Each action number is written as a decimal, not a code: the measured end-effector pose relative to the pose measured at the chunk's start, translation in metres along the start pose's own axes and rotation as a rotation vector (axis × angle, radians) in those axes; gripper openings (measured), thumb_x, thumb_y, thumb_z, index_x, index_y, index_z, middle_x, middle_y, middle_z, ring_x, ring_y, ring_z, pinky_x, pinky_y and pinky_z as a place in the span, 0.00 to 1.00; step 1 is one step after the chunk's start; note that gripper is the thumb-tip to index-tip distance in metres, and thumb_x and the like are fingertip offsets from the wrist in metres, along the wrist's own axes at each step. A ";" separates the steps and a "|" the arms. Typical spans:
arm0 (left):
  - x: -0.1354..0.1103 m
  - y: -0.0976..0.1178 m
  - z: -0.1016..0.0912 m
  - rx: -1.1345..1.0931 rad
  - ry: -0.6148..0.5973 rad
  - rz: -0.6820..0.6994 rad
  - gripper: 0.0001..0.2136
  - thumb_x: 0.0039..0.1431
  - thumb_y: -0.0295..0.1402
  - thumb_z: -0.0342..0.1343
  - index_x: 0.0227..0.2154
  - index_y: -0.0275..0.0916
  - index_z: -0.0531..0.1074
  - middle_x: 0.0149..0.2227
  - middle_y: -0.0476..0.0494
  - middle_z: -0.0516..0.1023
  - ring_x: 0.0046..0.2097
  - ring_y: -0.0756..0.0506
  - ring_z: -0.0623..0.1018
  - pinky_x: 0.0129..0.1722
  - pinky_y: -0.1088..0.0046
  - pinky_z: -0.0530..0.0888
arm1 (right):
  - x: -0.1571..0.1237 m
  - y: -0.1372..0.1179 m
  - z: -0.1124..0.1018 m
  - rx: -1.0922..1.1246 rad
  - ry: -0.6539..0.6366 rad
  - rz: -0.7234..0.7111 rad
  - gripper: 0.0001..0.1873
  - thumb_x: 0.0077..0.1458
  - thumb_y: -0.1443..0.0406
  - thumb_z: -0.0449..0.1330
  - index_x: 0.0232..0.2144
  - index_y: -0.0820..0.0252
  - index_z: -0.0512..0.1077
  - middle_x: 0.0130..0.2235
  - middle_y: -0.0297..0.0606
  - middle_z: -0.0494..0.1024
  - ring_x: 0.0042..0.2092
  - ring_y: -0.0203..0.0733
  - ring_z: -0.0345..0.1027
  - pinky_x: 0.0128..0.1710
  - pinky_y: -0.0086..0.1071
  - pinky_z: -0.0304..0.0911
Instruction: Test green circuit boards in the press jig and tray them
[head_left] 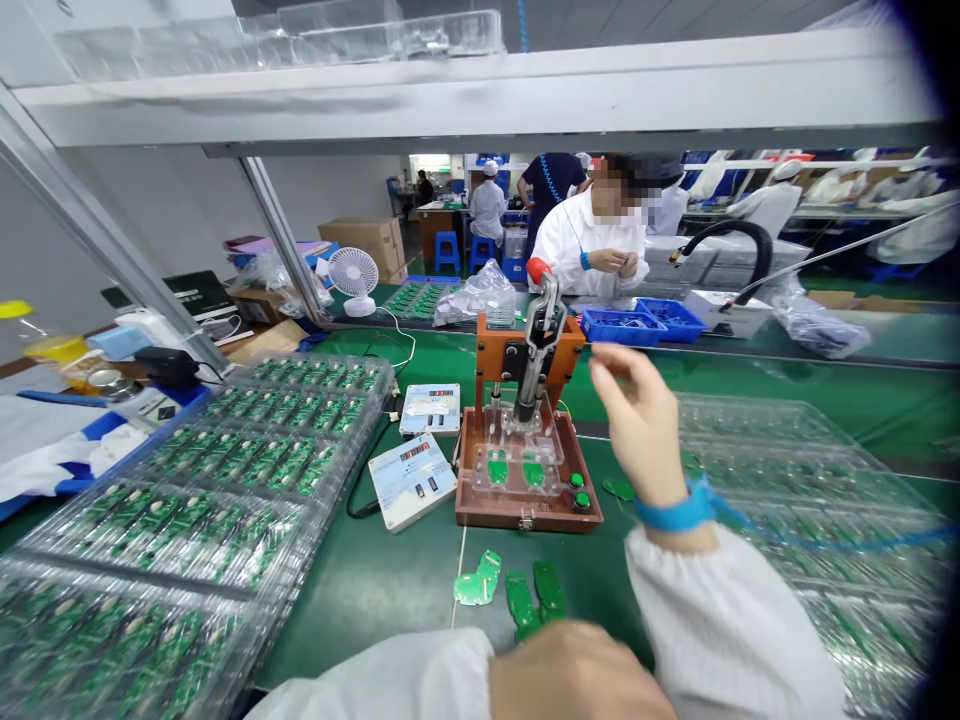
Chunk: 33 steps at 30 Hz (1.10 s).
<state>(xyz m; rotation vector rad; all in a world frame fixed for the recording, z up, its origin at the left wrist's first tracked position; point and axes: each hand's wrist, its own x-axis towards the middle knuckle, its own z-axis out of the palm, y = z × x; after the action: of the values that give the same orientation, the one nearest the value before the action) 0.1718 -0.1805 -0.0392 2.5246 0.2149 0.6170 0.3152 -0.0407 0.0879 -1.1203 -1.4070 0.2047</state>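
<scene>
Electronics assembly room, rows of workers in white smocks at the back; a co-worker [592, 240] faces this way at upper middle, hands together. Green-matted surface [420, 610] carries an orange press fixture [529, 350] at center, its clear jig [517, 460] holding two green circuit boards [510, 468] under the raised press head. Hands are off the fixture. Right hand [641, 425], blue wrist strap [675, 508] on, is up just right of the press, grip narrow, fingers loosely curled, nothing visible in it. Left hand [577, 675] is cut off at the bottom edge, grip cannot be told, nearest three loose green boards [525, 600] on the mat. Clear tray of boards [202, 490] fills lower left, another clear tray [795, 500] lower right.
</scene>
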 end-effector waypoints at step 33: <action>-0.086 -0.015 -0.050 0.436 0.370 -0.216 0.19 0.67 0.36 0.56 0.59 0.43 0.69 0.53 0.43 0.80 0.54 0.41 0.79 0.55 0.66 0.75 | -0.180 -0.027 -0.099 0.032 -0.530 0.638 0.07 0.63 0.60 0.59 0.39 0.53 0.76 0.39 0.33 0.81 0.42 0.38 0.75 0.47 0.30 0.68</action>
<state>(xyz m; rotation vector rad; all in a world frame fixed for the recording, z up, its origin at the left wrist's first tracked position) 0.0722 -0.1687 -0.0426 2.7145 0.8233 1.0367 0.3423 -0.2304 0.0086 -1.5327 -1.4406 1.0377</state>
